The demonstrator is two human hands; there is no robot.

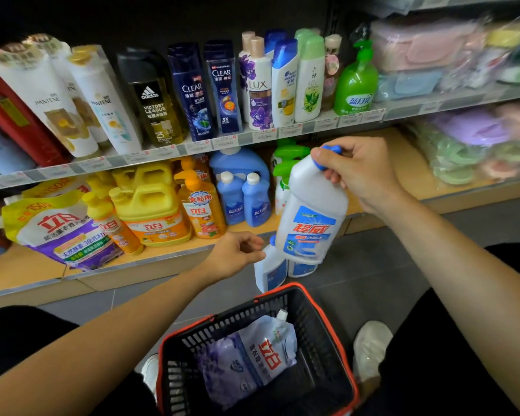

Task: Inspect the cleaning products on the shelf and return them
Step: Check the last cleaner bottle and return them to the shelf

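My right hand [361, 172] grips a white cleaner bottle [312, 211] by its neck, just under the blue cap, and holds it in the air in front of the lower shelf [174, 250]. The bottle has a blue label with red characters. My left hand [237, 255] hovers lower left of the bottle with its fingers loosely curled, holding nothing. Two similar white bottles [270, 273] stand on the floor just behind and below the held one.
A black basket with an orange rim [336, 334] sits on the floor between my feet, holding a lavender detergent pouch [249, 358]. The lower shelf carries yellow dish-soap jugs [150, 205], blue bottles [242, 196] and a refill pouch [60, 232]. Shampoo bottles [192, 91] line the upper shelf.
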